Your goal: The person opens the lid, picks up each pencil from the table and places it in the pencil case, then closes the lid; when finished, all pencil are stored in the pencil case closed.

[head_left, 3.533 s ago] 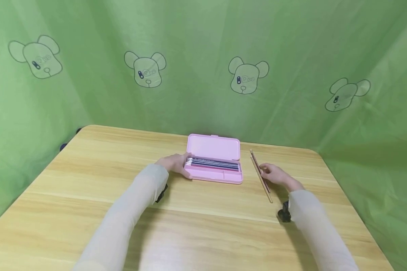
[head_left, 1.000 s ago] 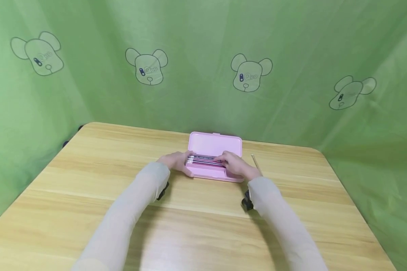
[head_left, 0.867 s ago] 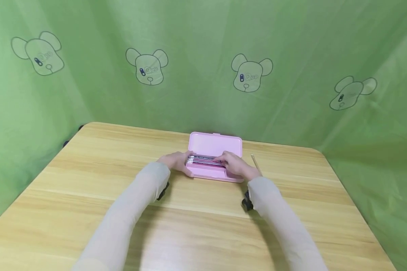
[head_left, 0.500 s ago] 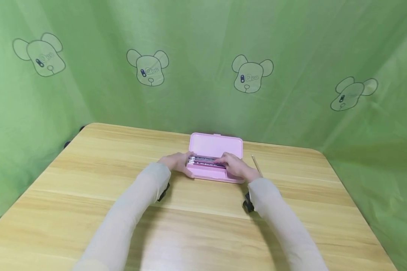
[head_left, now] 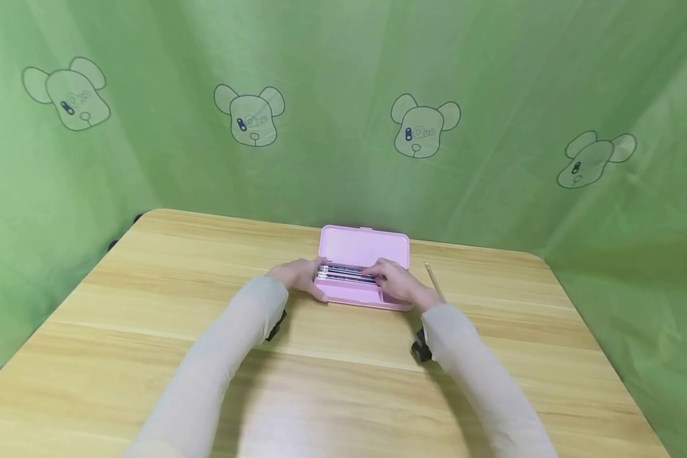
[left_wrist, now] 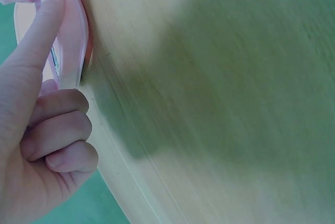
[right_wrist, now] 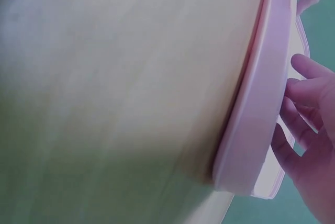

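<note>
A pink pencil case [head_left: 364, 245] lies with its lid raised near the back of the table. Several striped pencils [head_left: 343, 273] fill its rear compartment. My left hand [head_left: 299, 275] grips the case's left end; in the left wrist view the thumb [left_wrist: 43, 25] presses along the front wall, and the other fingers are curled at the end. My right hand [head_left: 397, 281] reaches over the right part of the case, its fingertips on the pencils. In the right wrist view those fingers [right_wrist: 302, 68] are slightly bent and spread; the pencils are hidden there behind the case wall.
A tan pencil [head_left: 433, 280] lies on the wooden table [head_left: 320, 381] just right of the case, its near end hidden by the right arm. A green curtain [head_left: 332, 178] with printed bear heads hangs behind the table edge.
Two pencils lay right of the case 3.5 s ago; one shows there now. My right hand has moved left to the case. Lately the pencils under its fingers have shifted slightly; the left hand keeps its grip.
</note>
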The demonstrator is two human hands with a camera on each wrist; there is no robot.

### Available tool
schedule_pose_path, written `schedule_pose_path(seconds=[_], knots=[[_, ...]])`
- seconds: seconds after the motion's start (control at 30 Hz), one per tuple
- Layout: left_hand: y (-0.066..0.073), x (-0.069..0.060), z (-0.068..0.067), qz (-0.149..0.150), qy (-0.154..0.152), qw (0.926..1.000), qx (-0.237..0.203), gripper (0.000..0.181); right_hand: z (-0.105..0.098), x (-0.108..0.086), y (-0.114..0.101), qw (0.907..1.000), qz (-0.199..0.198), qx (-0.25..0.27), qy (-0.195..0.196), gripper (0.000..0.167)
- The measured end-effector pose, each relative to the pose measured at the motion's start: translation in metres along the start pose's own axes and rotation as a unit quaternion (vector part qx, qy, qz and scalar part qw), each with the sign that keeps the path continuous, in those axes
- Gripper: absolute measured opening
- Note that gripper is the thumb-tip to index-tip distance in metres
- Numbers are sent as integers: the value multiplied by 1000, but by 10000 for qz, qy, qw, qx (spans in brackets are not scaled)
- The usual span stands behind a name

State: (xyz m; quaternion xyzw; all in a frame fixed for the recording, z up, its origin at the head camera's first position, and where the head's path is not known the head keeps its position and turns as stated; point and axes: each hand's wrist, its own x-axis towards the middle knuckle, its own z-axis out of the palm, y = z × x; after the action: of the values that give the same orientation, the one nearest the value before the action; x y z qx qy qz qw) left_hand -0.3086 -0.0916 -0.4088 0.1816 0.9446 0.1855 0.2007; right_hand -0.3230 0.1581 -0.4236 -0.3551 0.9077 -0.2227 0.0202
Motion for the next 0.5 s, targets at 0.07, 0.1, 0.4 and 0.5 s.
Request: schedule_pose_path(seconds=[0.07, 0.1, 0.4, 0.5], knots=[[1, -1, 0, -24, 1, 10000, 5, 101, -2, -1, 1, 9999, 55, 127, 52, 32], [1, -2, 0, -31, 2, 10000, 0, 101, -4, -2, 2, 9998, 75, 160, 68, 32], [2, -3, -1, -3, -49, 10000, -34, 100, -18, -23, 15, 9968, 575, 450, 332, 29], [2, -3, 0, 44, -11, 10000, -20, 99, -23, -30, 20, 9960, 614, 547, 362, 30]])
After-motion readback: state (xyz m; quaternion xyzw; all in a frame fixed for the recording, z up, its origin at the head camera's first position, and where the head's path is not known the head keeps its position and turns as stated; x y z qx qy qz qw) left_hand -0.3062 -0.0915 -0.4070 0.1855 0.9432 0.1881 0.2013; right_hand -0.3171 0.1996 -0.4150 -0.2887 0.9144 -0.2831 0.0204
